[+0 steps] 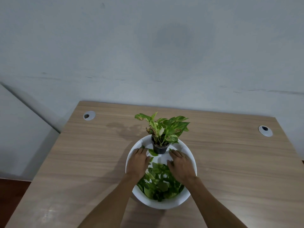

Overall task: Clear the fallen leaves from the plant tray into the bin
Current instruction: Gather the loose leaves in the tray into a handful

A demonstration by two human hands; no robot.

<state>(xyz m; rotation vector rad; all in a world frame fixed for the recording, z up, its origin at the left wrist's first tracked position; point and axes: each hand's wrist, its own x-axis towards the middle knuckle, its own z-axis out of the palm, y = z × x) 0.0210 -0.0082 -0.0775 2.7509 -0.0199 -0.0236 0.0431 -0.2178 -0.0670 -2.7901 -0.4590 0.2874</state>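
A round white plant tray [185, 149] sits mid-table with a small variegated plant [164, 129] in a black pot [160, 149] at its far side. Loose green leaves [153, 153] lie on the tray near the pot. My left hand [137, 162] and my right hand [180, 163] rest palm down on the tray, either side of the pot, fingers stretched flat with small leaves at the fingertips. In front of the tray, a white bin [158, 204] holds a heap of green leaves [158, 182]. My wrists hide where tray and bin meet.
The wooden table [82, 162] stands against a pale wall. Two grey cable grommets [89, 115] [265, 131] sit near the far corners. A darker stain [125, 129] marks the wood left of the plant. The table's left edge drops to a dark floor.
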